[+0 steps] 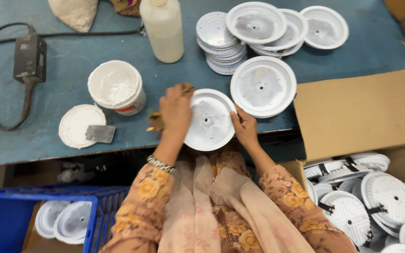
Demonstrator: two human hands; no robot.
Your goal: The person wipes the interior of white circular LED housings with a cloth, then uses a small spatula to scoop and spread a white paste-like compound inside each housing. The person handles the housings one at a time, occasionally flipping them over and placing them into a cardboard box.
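Round white housing (209, 119), a shallow lamp-type shell, lies at the near edge of the blue worktable (71, 61), between the person's two hands. Left to right: a blue crate (5, 220) below the table holds two similar white shells; on the table stand a loose lid (73, 122) with a small scraper on it and an open tub of white paste (116, 86). The left hand (175, 110) is closed on a thin stick-like applicator whose tip reaches the shell's upper left rim; the far end is too small to make out. The right hand (244, 127) grips the shell's right rim, steadying it. Beyond it lie one shell with a smeared grey centre (263, 85), three more at the back (287, 26) and a stack of round discs (219, 44). A cardboard box (357, 112) at the right holds many clipped shells (376, 197). Judged from this, the held shell is mid-coating; several appear coated, and how many in the box remain cannot be told.
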